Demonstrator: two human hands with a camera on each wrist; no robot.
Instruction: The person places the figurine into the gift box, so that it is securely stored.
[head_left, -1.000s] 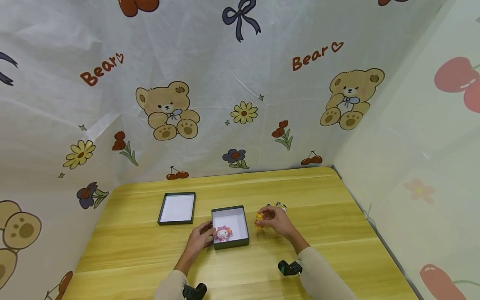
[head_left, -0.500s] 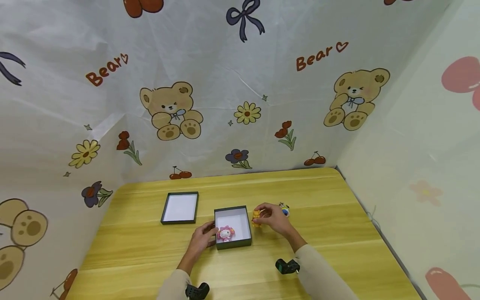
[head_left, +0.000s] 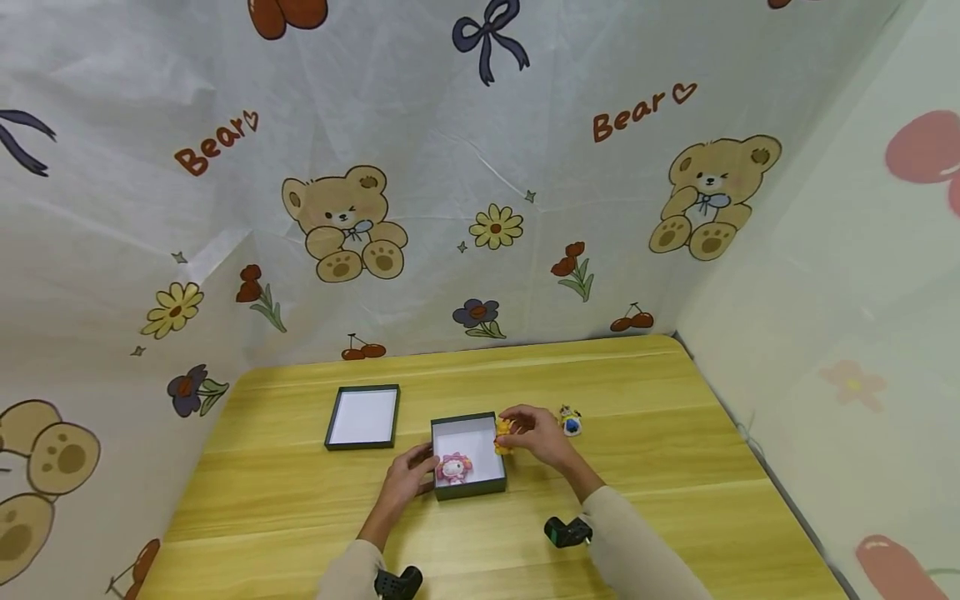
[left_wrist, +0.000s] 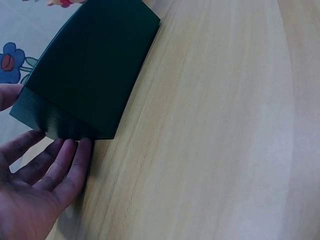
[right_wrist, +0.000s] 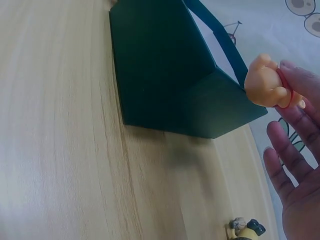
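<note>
Box [head_left: 480,492], dark green and open-topped, sitting mid-table [head_left: 660,467], with lid [head_left: 362,417] lying apart at ten o'clock. Left hand [head_left: 408,473] resting against the near-left corner of the box, fingers [left_wrist: 65,162] straight and slightly spread, touching the wall. Right hand [head_left: 534,429] pinching a yellow figure [head_left: 502,433] at fingertips, holding it above the box's three o'clock rim. Pink figure [head_left: 453,467] lying inside the box, near corner. Small yellow-and-blue toy [head_left: 570,421] standing just beyond the right hand at two o'clock.
</note>
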